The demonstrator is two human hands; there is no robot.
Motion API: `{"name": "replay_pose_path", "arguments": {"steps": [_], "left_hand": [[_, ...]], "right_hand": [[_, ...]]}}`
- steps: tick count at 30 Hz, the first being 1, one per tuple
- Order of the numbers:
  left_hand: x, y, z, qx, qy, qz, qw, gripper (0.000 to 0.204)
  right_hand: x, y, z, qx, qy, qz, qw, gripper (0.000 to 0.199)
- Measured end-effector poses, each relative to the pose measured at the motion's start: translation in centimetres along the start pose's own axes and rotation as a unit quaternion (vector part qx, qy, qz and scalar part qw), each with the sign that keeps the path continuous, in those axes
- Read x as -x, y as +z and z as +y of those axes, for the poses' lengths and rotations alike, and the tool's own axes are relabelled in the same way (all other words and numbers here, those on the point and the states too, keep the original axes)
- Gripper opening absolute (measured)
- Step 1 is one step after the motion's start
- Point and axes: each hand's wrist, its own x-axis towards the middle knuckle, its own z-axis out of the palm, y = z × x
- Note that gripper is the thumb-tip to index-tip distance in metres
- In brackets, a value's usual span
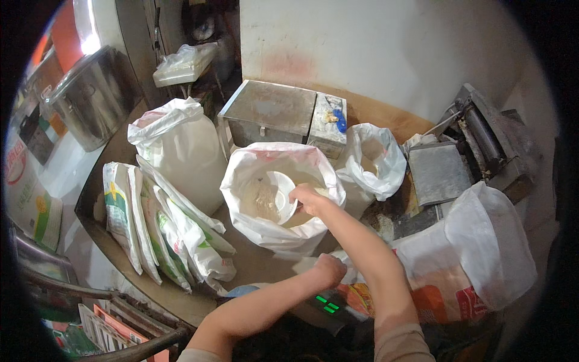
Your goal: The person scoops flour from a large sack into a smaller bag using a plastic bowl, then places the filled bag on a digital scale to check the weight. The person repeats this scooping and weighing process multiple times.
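Note:
An open white sack (238, 172) with a rolled-down rim stands in the middle, with pale powder inside it. My right hand (306, 200) reaches into this sack, its fingers closed on the rim of a white bowl (286, 186). The bowl is tilted, and powder lies in and against it. Lower down, in front of the sack, my left hand (330, 269) is closed in a fist. What it holds, if anything, is hidden. Below the left wrist, a scale display (329, 304) glows green, partly covered by my forearm.
Folded empty sacks (154, 223) lean at the left, before a tall white sack (181, 145). Behind stands a metal-topped box (271, 108). To the right are a smaller open bag (375, 160), a roller machine (482, 136) and a plastic-topped sack (482, 247). A steel pot (93, 99) stands far left.

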Motion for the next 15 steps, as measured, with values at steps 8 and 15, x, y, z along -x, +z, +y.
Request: {"name": "replay_pose_path", "arguments": {"steps": [8, 15], "left_hand": [[0.8, -1.1, 0.4, 0.014, 0.037, -0.023, 0.999, 0.027], [-2.7, 3.7, -1.4, -0.015, 0.033, 0.037, 0.999, 0.024]], "right_hand": [[5.1, -0.3, 0.7, -0.173, -0.088, 0.03, 0.981, 0.04], [6.8, 0.7, 1.7, -0.291, -0.08, 0.074, 0.95, 0.045]]}}
